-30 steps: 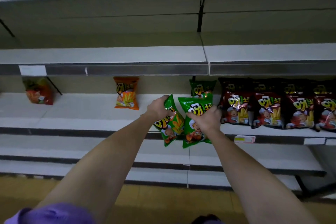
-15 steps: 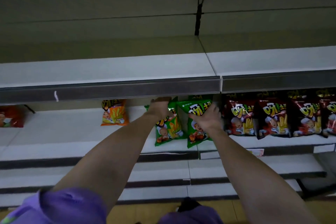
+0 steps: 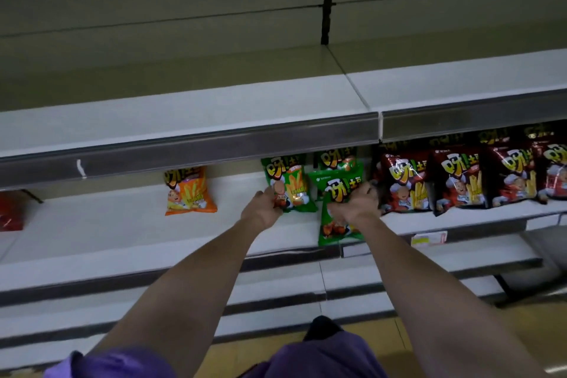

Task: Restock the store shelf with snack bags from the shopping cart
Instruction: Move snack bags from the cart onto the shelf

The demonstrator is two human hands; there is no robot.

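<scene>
- A white shelf (image 3: 122,233) carries snack bags beneath an upper shelf (image 3: 190,120) whose grey front rail hides the bag tops.
- On the shelf, an orange bag (image 3: 188,192) stands alone, well left of the green bags; a row of dark red bags (image 3: 460,176) stands packed together just right of them; a red bag (image 3: 10,212) sits at the far left edge.
- A green bag (image 3: 290,182) stands upright on the shelf; the left hand (image 3: 264,209) grips its lower left corner, fingers curled onto the front.
- A second green bag (image 3: 336,215), just right of the first, hangs partly over the shelf's front edge; the right hand (image 3: 354,204) clutches its middle, fingers wrapped over the front, knuckles touching the nearest dark red bag.
- A third green bag (image 3: 336,159) stands behind the second, deeper on the shelf.
- A yellow-and-pink price tag (image 3: 429,239) is fixed to the shelf's front edge, right of the right hand.
</scene>
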